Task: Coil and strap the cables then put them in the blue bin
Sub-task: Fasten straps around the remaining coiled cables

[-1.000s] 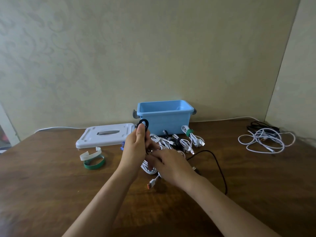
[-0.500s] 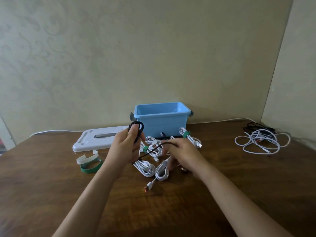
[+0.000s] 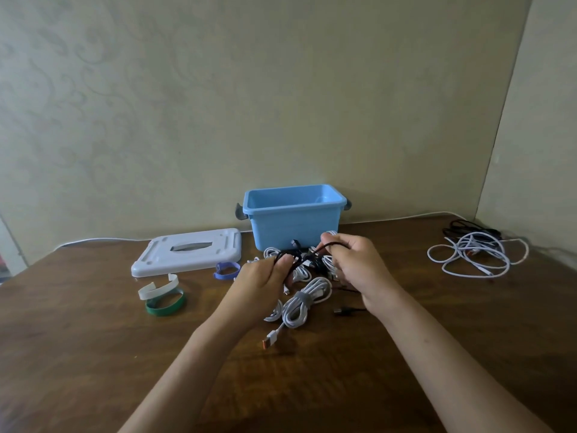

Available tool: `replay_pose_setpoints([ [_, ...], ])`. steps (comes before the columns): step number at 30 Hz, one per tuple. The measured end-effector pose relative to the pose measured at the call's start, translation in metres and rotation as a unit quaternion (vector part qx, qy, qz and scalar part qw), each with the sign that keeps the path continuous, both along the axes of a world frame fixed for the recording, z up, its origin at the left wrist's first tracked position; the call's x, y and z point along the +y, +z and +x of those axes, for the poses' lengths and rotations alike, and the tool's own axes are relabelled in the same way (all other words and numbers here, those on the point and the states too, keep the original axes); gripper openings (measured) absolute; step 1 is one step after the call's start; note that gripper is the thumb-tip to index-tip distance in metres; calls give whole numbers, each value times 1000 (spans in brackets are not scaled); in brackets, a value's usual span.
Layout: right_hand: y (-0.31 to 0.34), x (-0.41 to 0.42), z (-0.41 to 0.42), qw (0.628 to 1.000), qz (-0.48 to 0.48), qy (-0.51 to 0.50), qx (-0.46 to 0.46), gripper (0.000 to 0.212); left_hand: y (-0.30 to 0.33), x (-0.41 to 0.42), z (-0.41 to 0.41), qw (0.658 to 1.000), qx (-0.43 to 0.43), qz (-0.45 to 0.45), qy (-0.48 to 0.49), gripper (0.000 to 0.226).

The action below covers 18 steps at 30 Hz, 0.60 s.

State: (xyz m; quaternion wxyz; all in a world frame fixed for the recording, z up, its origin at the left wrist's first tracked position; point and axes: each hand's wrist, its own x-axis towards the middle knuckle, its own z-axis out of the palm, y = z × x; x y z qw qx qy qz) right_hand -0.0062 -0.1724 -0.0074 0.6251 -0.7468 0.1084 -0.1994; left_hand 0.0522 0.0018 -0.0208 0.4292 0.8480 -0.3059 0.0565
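On a brown wooden tabletop (image 3: 93, 354), with the blue bin (image 3: 295, 220) at the back against the wall as the landmark, the scene reads from left to right. Well to the left of the bin lie loose straps: a white strap (image 3: 157, 286) and a green strap (image 3: 165, 304), and nearer the bin a purple strap (image 3: 226, 270). The bin's white lid (image 3: 190, 253) lies flat just to its left. In front of the bin sits a pile of white coiled cables (image 3: 304, 303), several already strapped but none in the bin, whose visible inside looks empty. Over this pile, the left hand (image 3: 263, 281) grips a partly wound black cable (image 3: 307, 254), its fingers curled round the loops. The right hand (image 3: 357, 264) pinches the same cable's free run between thumb and fingers, stretching it toward the left hand. The cable's plug end (image 3: 340, 311) rests on the tabletop below. Far to the right of the bin lies a tangle of uncoiled cables (image 3: 473, 253), white and black. Judged from this, the task is midway: coiling continues, binning has not begun.
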Motion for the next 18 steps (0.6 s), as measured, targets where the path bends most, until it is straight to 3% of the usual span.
replay_pose_setpoints([
  [3,6,-4,-4,996,-78,-6,-39,18,6,6,6,997,-39,-24,60,46],
  [5,7,-4,-6,988,-136,66,-30,7,11,12,7,990,-58,-57,115,46],
  [7,7,3,-9,975,-165,151,1,11,12,14,9,985,-31,-90,143,48],
  [11,5,22,-10,974,-105,198,-37,47,5,11,13,985,51,-113,119,53],
  [18,-5,33,-7,973,-156,147,-91,43,2,1,-7,992,46,-110,26,46],
])
